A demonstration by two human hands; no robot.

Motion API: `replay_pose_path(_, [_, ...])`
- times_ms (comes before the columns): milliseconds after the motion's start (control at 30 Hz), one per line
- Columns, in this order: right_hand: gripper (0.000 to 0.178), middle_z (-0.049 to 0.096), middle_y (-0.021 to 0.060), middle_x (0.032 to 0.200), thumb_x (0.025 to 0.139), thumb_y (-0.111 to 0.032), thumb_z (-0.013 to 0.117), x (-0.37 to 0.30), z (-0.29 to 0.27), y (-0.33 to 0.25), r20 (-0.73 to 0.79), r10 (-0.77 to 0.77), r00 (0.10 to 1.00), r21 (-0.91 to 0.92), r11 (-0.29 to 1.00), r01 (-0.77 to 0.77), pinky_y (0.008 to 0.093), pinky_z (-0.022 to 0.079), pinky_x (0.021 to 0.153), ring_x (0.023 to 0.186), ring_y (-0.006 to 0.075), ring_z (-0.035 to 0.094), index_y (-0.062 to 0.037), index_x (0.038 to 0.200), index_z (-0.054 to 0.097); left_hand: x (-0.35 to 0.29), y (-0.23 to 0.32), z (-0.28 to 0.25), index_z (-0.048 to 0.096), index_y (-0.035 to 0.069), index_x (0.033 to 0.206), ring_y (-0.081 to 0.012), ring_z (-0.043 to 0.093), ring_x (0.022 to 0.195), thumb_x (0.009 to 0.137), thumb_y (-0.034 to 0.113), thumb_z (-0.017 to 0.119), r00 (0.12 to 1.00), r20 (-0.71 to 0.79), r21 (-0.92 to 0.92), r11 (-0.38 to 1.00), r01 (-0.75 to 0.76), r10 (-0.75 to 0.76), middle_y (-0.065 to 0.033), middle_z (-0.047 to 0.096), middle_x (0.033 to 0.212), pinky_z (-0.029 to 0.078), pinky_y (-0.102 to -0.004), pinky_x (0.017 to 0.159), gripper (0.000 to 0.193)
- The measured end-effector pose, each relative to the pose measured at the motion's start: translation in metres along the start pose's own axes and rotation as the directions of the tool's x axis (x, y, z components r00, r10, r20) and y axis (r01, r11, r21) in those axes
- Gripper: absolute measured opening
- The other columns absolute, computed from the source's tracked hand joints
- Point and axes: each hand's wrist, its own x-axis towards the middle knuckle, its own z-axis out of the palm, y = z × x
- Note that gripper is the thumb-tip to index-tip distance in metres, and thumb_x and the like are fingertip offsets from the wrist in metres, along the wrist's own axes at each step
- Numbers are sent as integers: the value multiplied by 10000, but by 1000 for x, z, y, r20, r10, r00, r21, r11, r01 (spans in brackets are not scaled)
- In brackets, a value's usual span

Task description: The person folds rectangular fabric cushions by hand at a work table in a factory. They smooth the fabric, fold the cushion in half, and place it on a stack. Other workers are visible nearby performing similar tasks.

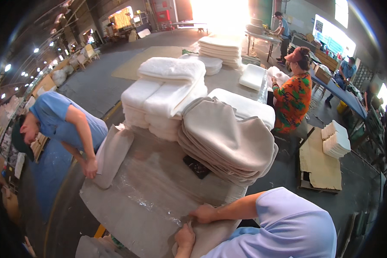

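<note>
At the table's near edge, my right hand [203,213] is closed, its fingers pinching the edge of a beige fabric cover [215,237]. Just below it, my left hand [185,235] is also closed on the same cover, close to the right hand. Part of the cover is hidden by my arm and the lower edge of the picture. Beyond my hands, a tall stack of beige covers [228,133] lies on the plastic-covered table [146,185]. A dark flat object [196,166] rests against the foot of that stack.
White padding slabs [172,92] are piled behind the covers. At left, a co-worker [69,120] in blue bends over a beige cushion piece [114,155]. Another person [293,92] in a patterned shirt sits at right. White pads [336,139] stand on cardboard [320,159].
</note>
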Motion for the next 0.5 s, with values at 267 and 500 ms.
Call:
replay_pose_path(267, [310, 754, 211, 985, 922, -246, 631, 2, 6, 6, -87, -62, 994, -2, 998, 62, 573, 572, 821, 948, 424, 735, -167, 1215, 696, 7, -7, 18, 669, 61, 1031, -496, 719, 785, 1006, 370, 620, 999, -9, -78, 996, 43, -44, -236, 739, 821, 547, -615, 747, 314])
replay_pose_path(500, [317, 770, 177, 1052, 898, -272, 699, -6, -34, 10, 210, -31, 977, -99, 994, 52, 560, 577, 883, 1043, 410, 735, -154, 1187, 752, -19, -52, -18, 704, 32, 1239, -444, 719, 1055, 1017, 516, 630, 965, 259, -145, 987, 74, -34, -292, 748, 1104, 546, -545, 914, 538])
